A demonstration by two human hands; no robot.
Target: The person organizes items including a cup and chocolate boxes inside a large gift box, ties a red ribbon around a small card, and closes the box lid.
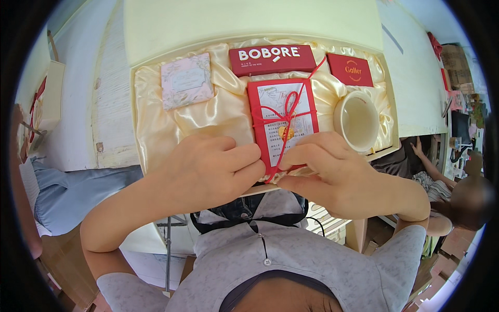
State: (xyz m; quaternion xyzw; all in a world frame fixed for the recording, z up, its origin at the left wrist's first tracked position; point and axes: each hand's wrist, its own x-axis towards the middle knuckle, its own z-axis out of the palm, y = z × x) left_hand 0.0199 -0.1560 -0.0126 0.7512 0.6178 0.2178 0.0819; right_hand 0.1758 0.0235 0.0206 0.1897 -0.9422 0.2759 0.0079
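Observation:
A red flat box (316,113) lies in a satin-lined gift box (391,85), with a printed card (273,136) on its face. Thin red cord (289,111) crosses it and forms a bow; a gold heart-shaped piece (286,133) sits below the knot. My left hand (222,167) is curled at the red box's lower left edge, its fingertips hidden. Beside the lower right corner is my right hand (327,171), thumb and forefinger close to the cord's lower stretch. Whether either hand grips the cord is unclear.
Also in the satin lining (230,105) are a pink floral box (187,81), a red BOBORE box (273,60), a red Galler box (351,69) and a cream cup (356,121). Another gift box (52,93) stands at left on the white table (78,117). People sit on both sides.

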